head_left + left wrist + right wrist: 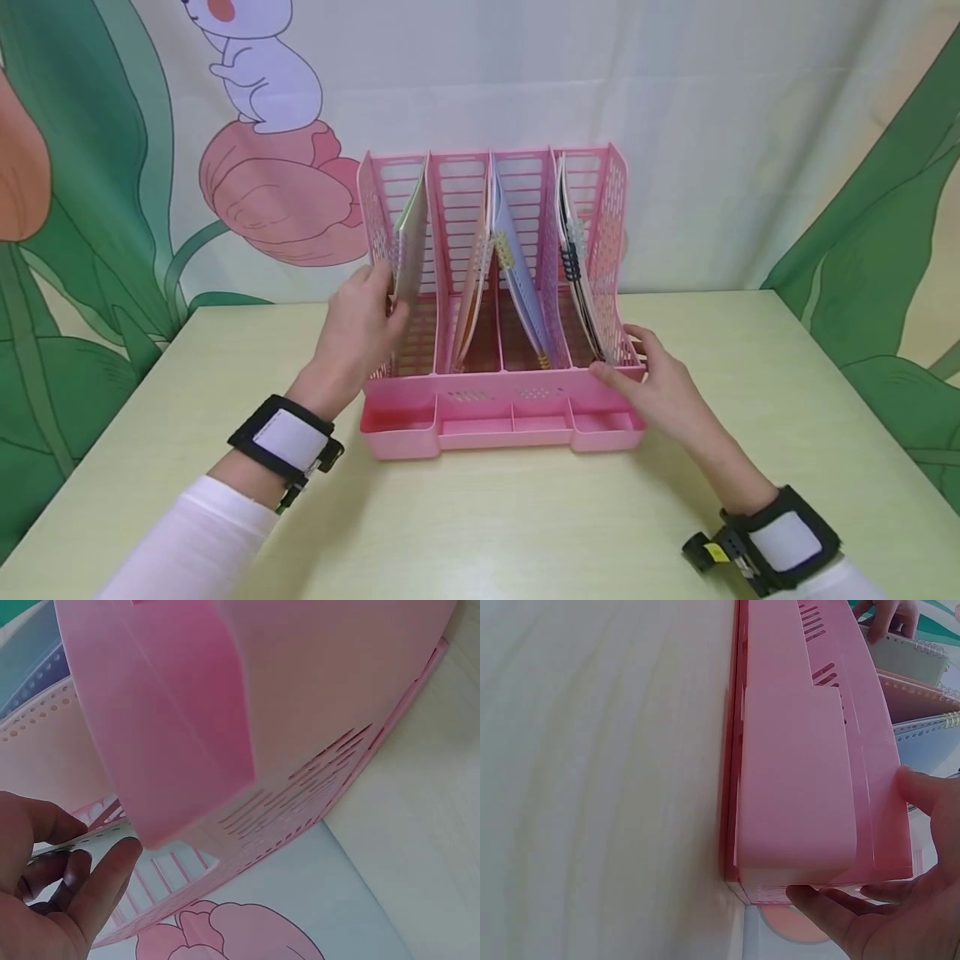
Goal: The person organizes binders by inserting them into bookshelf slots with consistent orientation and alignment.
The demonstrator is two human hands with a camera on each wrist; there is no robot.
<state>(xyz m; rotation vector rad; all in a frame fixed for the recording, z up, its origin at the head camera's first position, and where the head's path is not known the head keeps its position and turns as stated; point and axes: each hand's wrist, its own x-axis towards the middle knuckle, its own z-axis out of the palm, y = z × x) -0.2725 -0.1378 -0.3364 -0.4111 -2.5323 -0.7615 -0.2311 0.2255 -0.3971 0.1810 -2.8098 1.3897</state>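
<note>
A pink desktop file rack (pixel 480 386) stands upright on the table, split into several tall slots. My left hand (pixel 356 321) pinches the lower front edge of a pale green spiral notebook (pixel 411 242) in the leftmost slot. In the left wrist view, thumb and fingers (pixel 112 881) close on the notebook's punched edge. My right hand (pixel 663 387) grips the rack's front right corner, thumb over the front wall and fingers round the side. A peach notebook (pixel 474 292), a blue notebook (pixel 517 279) and a black-ringed notebook (pixel 576 267) lean in the other slots.
Low open compartments (pixel 504 417) run along the rack's front. The pale wooden table (pixel 480 525) extends to both sides. Behind it hangs a printed curtain (pixel 705 167) with a cartoon animal and plants.
</note>
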